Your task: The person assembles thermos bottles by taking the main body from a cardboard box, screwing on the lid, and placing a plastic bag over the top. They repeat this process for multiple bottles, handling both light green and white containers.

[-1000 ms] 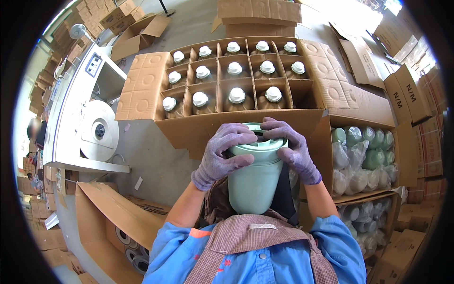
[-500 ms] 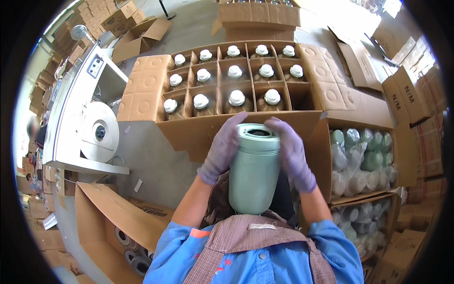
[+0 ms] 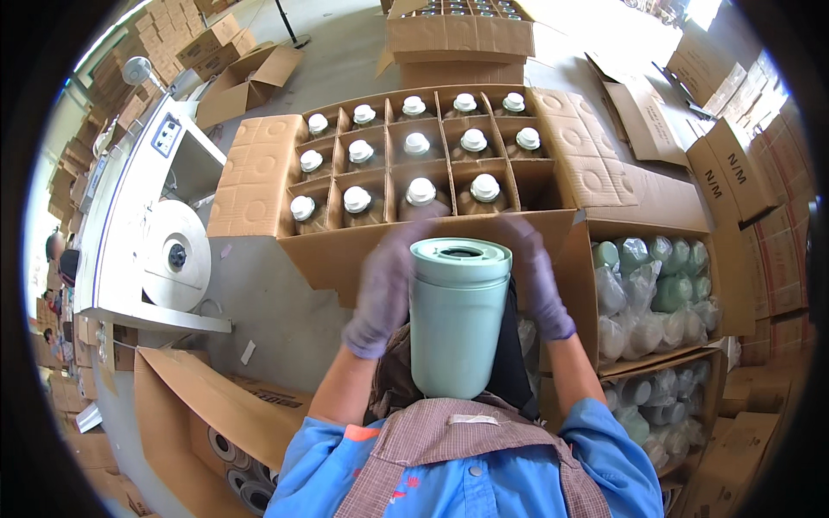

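A pale green cylindrical canister [image 3: 458, 328] with a lid that has a dark round opening stands upright in front of my chest. My left hand [image 3: 384, 293] in a purple glove presses its left side, and my right hand [image 3: 537, 276], also gloved, presses its right side; both are blurred by motion. Just beyond the canister lies a large open cardboard box [image 3: 259, 186] with dividers, its cells filled with white-capped bottles [image 3: 420, 192]. One cell [image 3: 534, 180] at the near right of the box looks empty.
An open box of plastic-wrapped green canisters [image 3: 656, 285] stands at my right, with another like it below. A taping machine with a large white roll [image 3: 177, 255] is at the left. A carton with rolls [image 3: 233, 449] lies lower left. Stacked cartons [image 3: 734, 164] ring the floor.
My hands slid from the canister's lid down to its sides. The canister came up closer to the camera, and its lid now shows uncovered.
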A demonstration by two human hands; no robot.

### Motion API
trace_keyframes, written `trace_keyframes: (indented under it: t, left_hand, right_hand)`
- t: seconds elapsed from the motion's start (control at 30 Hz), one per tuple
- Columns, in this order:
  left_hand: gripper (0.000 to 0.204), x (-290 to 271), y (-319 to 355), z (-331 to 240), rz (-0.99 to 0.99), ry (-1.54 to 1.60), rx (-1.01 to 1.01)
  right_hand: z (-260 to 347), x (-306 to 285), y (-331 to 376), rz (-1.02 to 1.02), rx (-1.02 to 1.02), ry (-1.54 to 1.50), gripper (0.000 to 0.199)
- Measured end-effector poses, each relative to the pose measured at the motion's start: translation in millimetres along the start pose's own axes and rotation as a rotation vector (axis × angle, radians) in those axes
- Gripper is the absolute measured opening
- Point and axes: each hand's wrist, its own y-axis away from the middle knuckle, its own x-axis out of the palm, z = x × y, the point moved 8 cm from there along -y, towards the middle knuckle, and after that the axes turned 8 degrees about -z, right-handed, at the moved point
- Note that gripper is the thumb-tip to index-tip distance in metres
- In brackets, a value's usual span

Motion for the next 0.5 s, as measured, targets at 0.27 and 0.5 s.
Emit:
trace_keyframes:
  t: [0.27, 0.5]
  left_hand:
    - [0.046, 2, 2, 1, 0.011, -0.066, -0.043]
    - [0.046, -20, -5, 26, -0.132, 0.027, -0.142]
  right_hand:
    - [-26, -4, -16, -0.052, 0.356, -0.145, 0.064]
    - [-13, -20, -13, -0.112, -0.101, 0.044, 0.063]
